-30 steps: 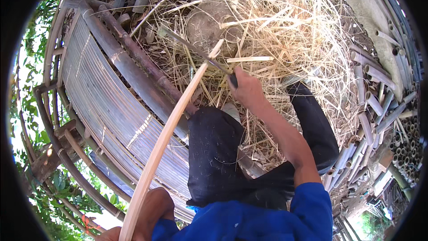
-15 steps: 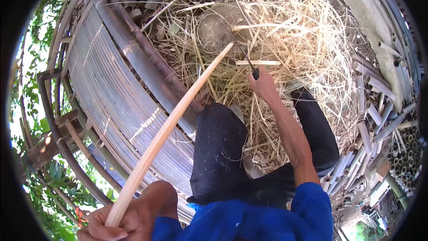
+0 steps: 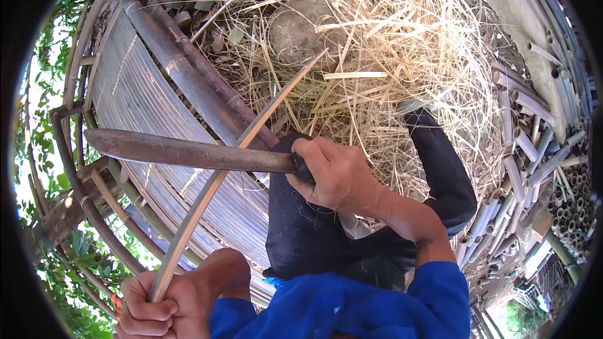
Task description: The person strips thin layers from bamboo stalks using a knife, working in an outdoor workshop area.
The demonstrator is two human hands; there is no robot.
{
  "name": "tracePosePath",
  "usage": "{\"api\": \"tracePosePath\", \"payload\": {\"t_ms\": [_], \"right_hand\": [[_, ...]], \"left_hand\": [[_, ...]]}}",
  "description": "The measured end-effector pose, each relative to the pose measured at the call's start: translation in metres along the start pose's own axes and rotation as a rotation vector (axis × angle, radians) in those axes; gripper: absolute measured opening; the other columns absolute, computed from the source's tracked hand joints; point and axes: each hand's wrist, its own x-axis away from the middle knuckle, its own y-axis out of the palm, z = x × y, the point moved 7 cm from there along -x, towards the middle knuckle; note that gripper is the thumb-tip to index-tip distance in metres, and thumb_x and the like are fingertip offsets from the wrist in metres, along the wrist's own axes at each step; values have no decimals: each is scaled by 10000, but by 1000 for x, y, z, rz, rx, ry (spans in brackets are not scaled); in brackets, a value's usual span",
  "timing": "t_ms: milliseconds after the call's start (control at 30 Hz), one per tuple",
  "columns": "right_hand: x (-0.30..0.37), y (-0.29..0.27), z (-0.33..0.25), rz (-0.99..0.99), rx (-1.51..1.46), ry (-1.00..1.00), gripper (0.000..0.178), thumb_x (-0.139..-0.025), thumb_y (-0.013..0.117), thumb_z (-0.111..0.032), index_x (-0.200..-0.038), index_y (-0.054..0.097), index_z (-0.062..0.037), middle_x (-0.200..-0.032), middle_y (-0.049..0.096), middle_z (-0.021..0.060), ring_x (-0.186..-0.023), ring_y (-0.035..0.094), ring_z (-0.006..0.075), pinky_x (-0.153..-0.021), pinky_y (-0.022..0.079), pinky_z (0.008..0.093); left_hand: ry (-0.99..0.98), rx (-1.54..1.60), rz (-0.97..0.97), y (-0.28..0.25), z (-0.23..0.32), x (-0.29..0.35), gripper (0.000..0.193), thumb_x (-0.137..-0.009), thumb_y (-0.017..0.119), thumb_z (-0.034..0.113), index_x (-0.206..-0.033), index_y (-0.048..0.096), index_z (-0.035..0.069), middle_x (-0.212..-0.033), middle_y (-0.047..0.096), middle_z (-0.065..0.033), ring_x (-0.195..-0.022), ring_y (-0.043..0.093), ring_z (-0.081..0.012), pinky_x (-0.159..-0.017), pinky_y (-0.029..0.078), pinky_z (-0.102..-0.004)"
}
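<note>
My left hand (image 3: 169, 304) is closed round the lower end of a long wooden strip (image 3: 195, 213), apparently split bamboo. The strip slants up and away to a narrow tip near a round chopping block (image 3: 304, 31). In my right hand (image 3: 339, 176) is a machete (image 3: 188, 152), gripped by its dark handle. Its broad, worn blade points left and crosses over the strip around mid-length. Whether the edge touches the strip, I cannot tell.
Pale shavings (image 3: 433, 56) lie thick around the block. To the left runs a slatted bamboo bench (image 3: 151, 100) with a thick pole (image 3: 188, 81) along its edge. Cut bamboo tubes (image 3: 534, 113) are stacked at the right. My bent legs (image 3: 301, 226) sit below the strip.
The machete has come up from beside the block and swung left across the strip. My right hand has moved nearer to me. The strip's visible face has turned darker.
</note>
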Motion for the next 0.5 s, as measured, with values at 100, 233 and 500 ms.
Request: {"api": "tracePosePath", "payload": {"t_ms": [100, 233, 500], "right_hand": [[-1, 23, 46, -29, 49, 159, 264, -910, 735, -208, -1003, 584, -12, -756, 674, 203, -634, 703, 333, -547, 560, 396], [-6, 39, 123, 53, 97, 354, 267, -917, 712, -234, -962, 534, -40, -723, 646, 186, -584, 670, 330, -510, 524, 434], [6, 54, 172, 48, 139, 411, 234, -953, 663, -224, -969, 523, -36, -757, 666, 173, -610, 674, 342, -522, 542, 423]], "left_hand": [[14, -93, -2, -5, 10, 1, 364, -1005, 506, 343, -740, 527, 95, -546, 389, 45, -442, 311, -70, -370, 276, -221], [-5, -216, 37, -8, 12, -1, 356, -1005, 513, 335, -743, 525, 94, -569, 370, 39, -472, 310, -81, -423, 308, -236], [91, -336, -33, -4, -4, 2, 365, -1079, 467, 395, -887, 480, 85, -693, 329, 47, -523, 316, -60, -368, 244, -208]]}}
